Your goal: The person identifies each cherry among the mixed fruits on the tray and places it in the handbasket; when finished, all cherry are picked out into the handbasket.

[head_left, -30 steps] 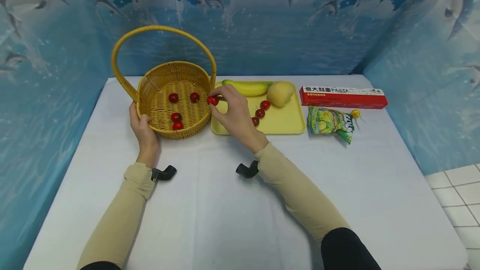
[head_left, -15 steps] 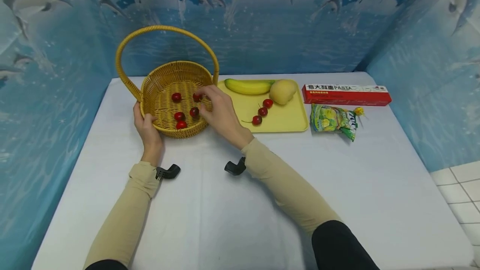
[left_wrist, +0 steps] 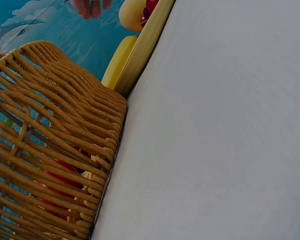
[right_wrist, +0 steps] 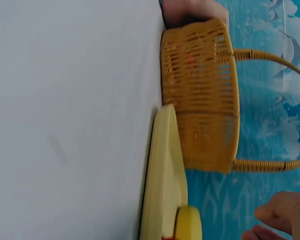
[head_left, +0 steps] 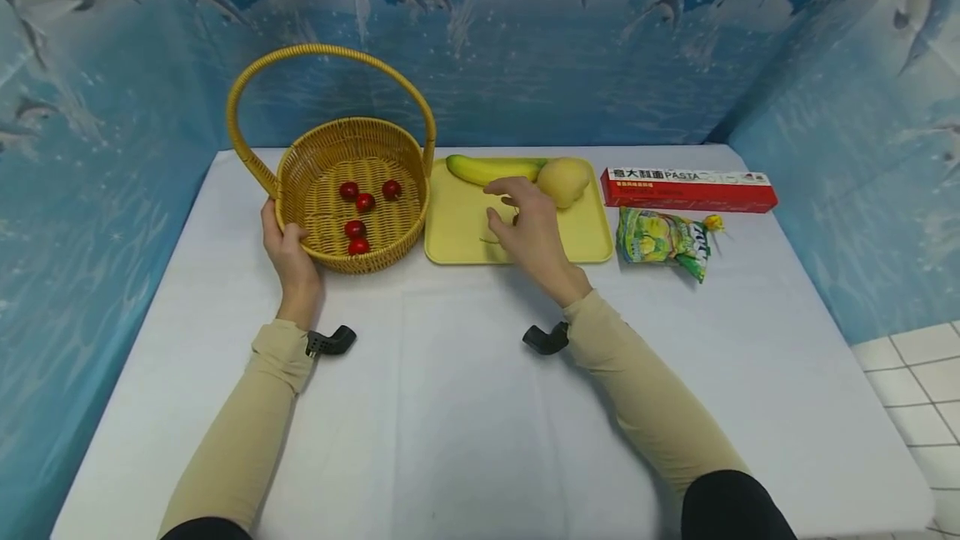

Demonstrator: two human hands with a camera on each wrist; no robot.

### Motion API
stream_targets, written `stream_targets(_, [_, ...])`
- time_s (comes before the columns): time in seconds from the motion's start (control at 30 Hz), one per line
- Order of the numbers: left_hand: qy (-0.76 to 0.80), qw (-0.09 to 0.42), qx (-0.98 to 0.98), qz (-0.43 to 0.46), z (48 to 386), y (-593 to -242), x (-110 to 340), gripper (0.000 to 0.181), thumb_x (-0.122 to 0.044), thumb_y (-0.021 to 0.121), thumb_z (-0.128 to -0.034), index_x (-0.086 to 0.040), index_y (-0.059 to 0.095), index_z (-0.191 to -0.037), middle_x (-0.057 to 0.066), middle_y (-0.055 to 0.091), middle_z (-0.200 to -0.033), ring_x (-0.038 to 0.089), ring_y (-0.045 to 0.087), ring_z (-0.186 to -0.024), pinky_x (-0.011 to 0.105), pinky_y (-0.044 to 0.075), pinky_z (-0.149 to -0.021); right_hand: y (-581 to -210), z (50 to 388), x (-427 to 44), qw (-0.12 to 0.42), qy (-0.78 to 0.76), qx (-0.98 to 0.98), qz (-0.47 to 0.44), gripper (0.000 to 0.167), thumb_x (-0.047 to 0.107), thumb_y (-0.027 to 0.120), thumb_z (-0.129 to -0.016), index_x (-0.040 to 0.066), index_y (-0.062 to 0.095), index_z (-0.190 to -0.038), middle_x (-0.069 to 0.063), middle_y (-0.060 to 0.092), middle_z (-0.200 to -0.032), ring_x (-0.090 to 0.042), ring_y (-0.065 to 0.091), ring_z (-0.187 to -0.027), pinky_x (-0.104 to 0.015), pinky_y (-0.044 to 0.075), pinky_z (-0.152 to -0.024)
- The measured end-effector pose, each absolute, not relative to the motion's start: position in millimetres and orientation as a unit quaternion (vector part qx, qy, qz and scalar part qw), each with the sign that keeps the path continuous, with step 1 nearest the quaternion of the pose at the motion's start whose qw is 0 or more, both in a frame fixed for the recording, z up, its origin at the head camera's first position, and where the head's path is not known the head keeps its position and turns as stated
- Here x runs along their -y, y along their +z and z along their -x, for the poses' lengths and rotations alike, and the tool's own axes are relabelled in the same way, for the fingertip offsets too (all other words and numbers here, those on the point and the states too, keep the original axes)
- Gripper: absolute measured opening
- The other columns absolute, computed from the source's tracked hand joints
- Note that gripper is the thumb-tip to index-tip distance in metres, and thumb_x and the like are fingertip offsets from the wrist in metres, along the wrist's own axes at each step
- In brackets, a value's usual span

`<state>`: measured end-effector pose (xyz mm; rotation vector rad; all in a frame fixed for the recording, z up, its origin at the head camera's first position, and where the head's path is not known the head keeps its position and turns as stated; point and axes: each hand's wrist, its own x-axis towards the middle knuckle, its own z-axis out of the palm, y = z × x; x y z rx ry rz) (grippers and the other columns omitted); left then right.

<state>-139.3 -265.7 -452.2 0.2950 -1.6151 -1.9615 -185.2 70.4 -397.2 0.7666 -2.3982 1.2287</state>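
My left hand (head_left: 294, 269) grips the near left side of a yellow wicker basket (head_left: 307, 157), thumb over the rim. Several red cherries (head_left: 365, 202) lie on the basket's floor. Over the yellow tray (head_left: 453, 244) hovers my right hand (head_left: 536, 236), its thumb and fingers apart with nothing visibly between them. A dark cherry and a thin stem show beneath it; the hand hides the rest of that spot. In the left wrist view, red cherries (left_wrist: 151, 6) appear beside the round yellow fruit. A banana (head_left: 495, 170) and that pear-like yellow fruit (head_left: 564, 182) lie along the tray's far side.
Right of the tray are a red pasta box (head_left: 690, 190) and a green snack bag (head_left: 663, 237), with a small yellow flower-like item (head_left: 713, 223) by the bag. The basket's tall handle (head_left: 330, 50) arches above it. A dolphin-print curtain (head_left: 480, 65) stands behind the white table (head_left: 465, 407).
My right hand let a cherry go in the basket, then moved right to above the tray's cherries. That cherry now lies among the others. The left hand keeps its hold on the basket.
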Motion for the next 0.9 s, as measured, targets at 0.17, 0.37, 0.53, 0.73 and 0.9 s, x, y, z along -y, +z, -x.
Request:
stream_targets(0.17, [-0.738, 0.282, 0.603, -0.114, 138, -451, 266, 0.074, -0.001, 0.035, -0.0871, -0.018, 0.040, -0.159, 0.002, 0.038, -0.165, 0.022, 0.039, -0.152, 0.036, 0.030, -0.126, -407, 187, -94, 0.190, 0.427, 0.845, -0.260, 0.026, -0.004, 0.071, -0.092, -0.001, 0.073, -0.117, -0.017, 0.072, -0.117, -0.037, 0.070, -0.103, -0.053, 0.059, -0.093])
stream_targets(0.37, [-0.738, 0.283, 0.603, -0.108, 139, -452, 265, 0.073, -0.001, 0.034, -0.0868, -0.019, 0.042, -0.157, 0.003, 0.039, -0.164, 0.022, 0.040, -0.151, 0.036, 0.031, -0.126, -420, 182, -113, 0.187, 0.428, 0.847, -0.253, 0.025, -0.005, 0.071, -0.090, -0.002, 0.073, -0.115, -0.017, 0.072, -0.113, -0.036, 0.070, -0.103, -0.052, 0.060, -0.094])
stream_targets(0.53, [-0.739, 0.283, 0.602, -0.110, 138, -452, 264, 0.073, -0.001, 0.035, -0.0868, -0.020, 0.044, -0.156, 0.002, 0.040, -0.163, 0.021, 0.041, -0.149, 0.036, 0.031, -0.125, -434, 176, -118, 0.171, 0.445, 0.840, -0.259, 0.024, -0.004, 0.073, -0.091, -0.002, 0.074, -0.115, -0.017, 0.073, -0.112, -0.032, 0.071, -0.104, -0.050, 0.060, -0.093])
stream_targets(0.73, [-0.735, 0.281, 0.606, -0.118, 137, -452, 265, 0.072, -0.003, 0.035, -0.0873, -0.020, 0.044, -0.156, 0.002, 0.040, -0.163, 0.022, 0.041, -0.149, 0.037, 0.032, -0.125, -446, 174, -118, 0.162, 0.385, 0.863, -0.285, 0.027, 0.006, 0.077, -0.093, 0.002, 0.074, -0.119, -0.013, 0.073, -0.117, -0.028, 0.067, -0.111, -0.044, 0.056, -0.100])
stream_targets(0.9, [-0.731, 0.283, 0.608, -0.120, 138, -452, 266, 0.072, -0.002, 0.035, -0.0868, -0.020, 0.045, -0.156, 0.002, 0.041, -0.162, 0.023, 0.042, -0.148, 0.037, 0.032, -0.124, -450, 173, -116, 0.151, 0.346, 0.874, -0.305, 0.028, 0.012, 0.077, -0.094, 0.005, 0.075, -0.121, -0.010, 0.071, -0.121, -0.026, 0.065, -0.115, -0.043, 0.054, -0.101])
